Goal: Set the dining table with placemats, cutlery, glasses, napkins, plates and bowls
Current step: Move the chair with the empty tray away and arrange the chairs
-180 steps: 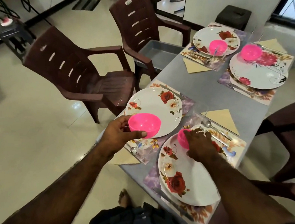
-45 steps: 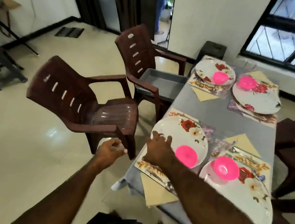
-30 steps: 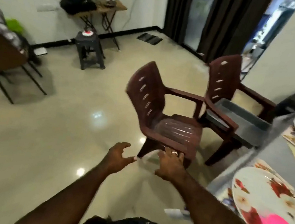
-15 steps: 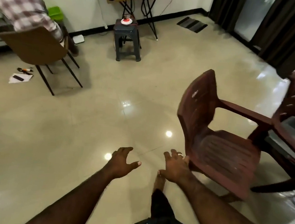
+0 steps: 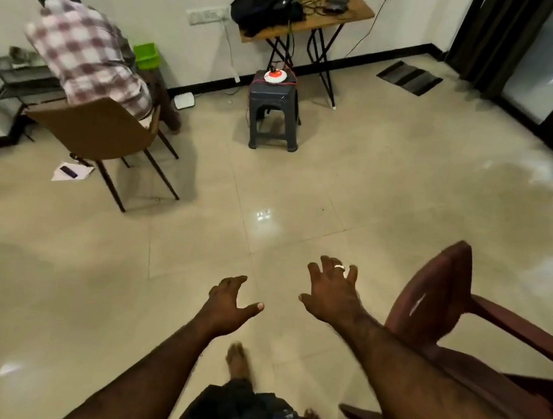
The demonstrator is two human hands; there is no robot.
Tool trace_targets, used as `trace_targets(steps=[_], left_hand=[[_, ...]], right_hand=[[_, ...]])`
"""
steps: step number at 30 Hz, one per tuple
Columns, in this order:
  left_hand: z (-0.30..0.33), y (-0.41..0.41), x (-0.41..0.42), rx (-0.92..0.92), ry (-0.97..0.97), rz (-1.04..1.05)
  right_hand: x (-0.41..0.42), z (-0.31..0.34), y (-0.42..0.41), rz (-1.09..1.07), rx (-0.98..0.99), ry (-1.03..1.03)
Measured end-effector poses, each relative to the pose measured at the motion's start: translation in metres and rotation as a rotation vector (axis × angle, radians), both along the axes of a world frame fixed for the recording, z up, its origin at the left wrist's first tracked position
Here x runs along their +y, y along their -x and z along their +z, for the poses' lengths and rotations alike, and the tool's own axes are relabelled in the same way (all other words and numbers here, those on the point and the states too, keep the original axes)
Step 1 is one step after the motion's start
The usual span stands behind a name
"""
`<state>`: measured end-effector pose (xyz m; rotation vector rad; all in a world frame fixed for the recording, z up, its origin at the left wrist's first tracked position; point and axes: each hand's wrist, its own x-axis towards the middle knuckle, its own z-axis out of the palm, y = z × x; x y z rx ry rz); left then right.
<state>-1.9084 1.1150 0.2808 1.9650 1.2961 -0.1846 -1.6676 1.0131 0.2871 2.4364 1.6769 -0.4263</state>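
Bare feet (image 5: pixel 238 360) are seen on the tiled floor (image 5: pixel 305 185) at the bottom of the view, below dark shorts. Just above them the left hand (image 5: pixel 228 303) is held out over the floor, fingers loosely spread, with nothing grasped. The right hand (image 5: pixel 331 291), a ring worn on one finger, is likewise spread and empty, just beside the back of a dark brown plastic chair (image 5: pixel 429 306) at the right edge. The dining table and its settings are not shown in this view. Farther off, a grey stool (image 5: pixel 274 112) is placed near the wall, a folding table (image 5: pixel 311 10) behind it. At far left, a seated person (image 5: pixel 86 53) in a checked shirt is seen.
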Motion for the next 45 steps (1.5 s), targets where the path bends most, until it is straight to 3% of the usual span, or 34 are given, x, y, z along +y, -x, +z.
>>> trace_targets(steps=[6,12,16,22,28,35,42,45], left_hand=[[-0.015,-0.132,0.129,-0.031,-0.027,-0.229],[0.0,-0.288,0.213,-0.054,-0.037,-0.57],[0.012,-0.401,0.228,-0.107,-0.04,-0.784],[0.004,-0.555,0.2,-0.124,-0.041,-1.058],[0.005,-0.641,0.13,-0.163,0.011,-1.384],[0.004,-0.715,0.037,-0.23,0.027,-1.873],[0.015,-0.711,-0.02,-0.315,0.146,-2.339],[0.018,-0.693,-0.019,-0.296,0.159,-2.475]], right_hand=[[0.085,-0.008,-0.114,-0.216,-0.109,0.026],[0.105,-0.001,-0.212,-0.527,-0.193,-0.002],[0.085,0.004,-0.271,-0.81,-0.223,-0.261],[0.031,0.003,-0.346,-1.199,-0.17,-0.247],[-0.038,-0.003,-0.336,-1.512,-0.195,-0.154],[-0.078,0.001,-0.254,-2.058,-0.153,-0.113],[-0.02,0.021,-0.157,-2.547,-0.201,0.026],[0.013,0.015,-0.127,-2.667,-0.084,0.006]])
